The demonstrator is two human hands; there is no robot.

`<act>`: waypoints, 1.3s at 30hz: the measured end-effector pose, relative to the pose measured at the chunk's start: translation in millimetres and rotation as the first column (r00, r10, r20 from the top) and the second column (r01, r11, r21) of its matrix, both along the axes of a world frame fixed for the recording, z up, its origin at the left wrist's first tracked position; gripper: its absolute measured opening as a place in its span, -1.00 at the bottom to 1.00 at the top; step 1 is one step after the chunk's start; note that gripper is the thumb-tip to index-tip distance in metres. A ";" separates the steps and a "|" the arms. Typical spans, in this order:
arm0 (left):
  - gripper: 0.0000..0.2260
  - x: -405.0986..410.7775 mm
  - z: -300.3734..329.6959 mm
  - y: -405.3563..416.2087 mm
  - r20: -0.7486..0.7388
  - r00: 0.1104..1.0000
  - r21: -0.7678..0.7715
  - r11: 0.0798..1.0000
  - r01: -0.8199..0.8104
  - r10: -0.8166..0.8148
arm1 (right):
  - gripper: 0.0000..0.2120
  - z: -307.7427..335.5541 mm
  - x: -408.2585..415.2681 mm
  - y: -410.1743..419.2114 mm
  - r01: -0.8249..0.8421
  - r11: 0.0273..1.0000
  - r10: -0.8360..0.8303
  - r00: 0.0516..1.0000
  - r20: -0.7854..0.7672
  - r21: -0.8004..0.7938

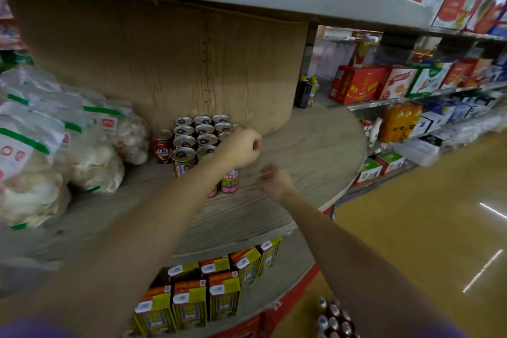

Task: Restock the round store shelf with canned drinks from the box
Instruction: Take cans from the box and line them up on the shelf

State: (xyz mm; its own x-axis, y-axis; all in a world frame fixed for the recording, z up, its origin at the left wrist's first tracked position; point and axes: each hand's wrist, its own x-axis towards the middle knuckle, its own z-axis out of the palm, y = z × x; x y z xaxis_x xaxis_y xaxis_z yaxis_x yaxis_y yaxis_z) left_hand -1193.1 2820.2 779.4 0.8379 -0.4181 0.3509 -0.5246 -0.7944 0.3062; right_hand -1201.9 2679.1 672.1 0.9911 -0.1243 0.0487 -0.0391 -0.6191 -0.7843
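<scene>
Both forearms reach up from the bottom of the view toward the middle tier of the round shelf point(315, 151). Left hand point(242, 147) sits at the right edge of the block of cans point(201, 136), its fingers curled over the outermost cans; whether it actually grips one cannot be told, as the hand hides the can below it. Right hand point(274, 180) hovers just right of the block and nearer the shelf edge, fingers loosely bent, holding nothing. All cans stand upright, long axis vertical, packed in rows against the wooden core point(164, 63). More cans point(333, 321), presumably the supply, lie low at the bottom right, well apart from both hands and nearer the right arm. Judgement: the right hand is better placed for the next fetch.
</scene>
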 end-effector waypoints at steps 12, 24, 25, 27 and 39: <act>-0.91 3.6 -62.2 -138.4 -0.241 0.941 -0.053 0.972 0.231 -0.237 | -0.90 -0.9 -70.4 -141.4 0.237 0.971 -0.236 0.971 0.037 -0.015; -0.76 -38.2 -134.4 -263.5 -0.408 0.837 -0.065 0.926 0.371 -0.364 | -0.92 -83.9 -122.1 -259.3 0.369 0.928 -0.358 0.921 -0.154 0.051; -0.76 -40.3 -140.5 -271.3 -0.426 0.836 -0.048 0.931 0.362 -0.347 | -0.90 -90.0 -123.9 -267.7 0.373 0.926 -0.358 0.918 -0.172 0.060; -0.73 -44.1 -156.4 -287.2 -0.456 0.831 -0.020 0.937 0.349 -0.319 | -0.89 -101.0 -128.6 -282.5 0.367 0.928 -0.347 0.915 -0.203 0.067; -0.90 -87.1 -297.0 -357.1 -0.708 0.705 0.130 0.987 0.093 0.027 | -0.84 -219.2 -174.7 -348.0 0.413 0.888 -0.291 0.845 -0.448 0.203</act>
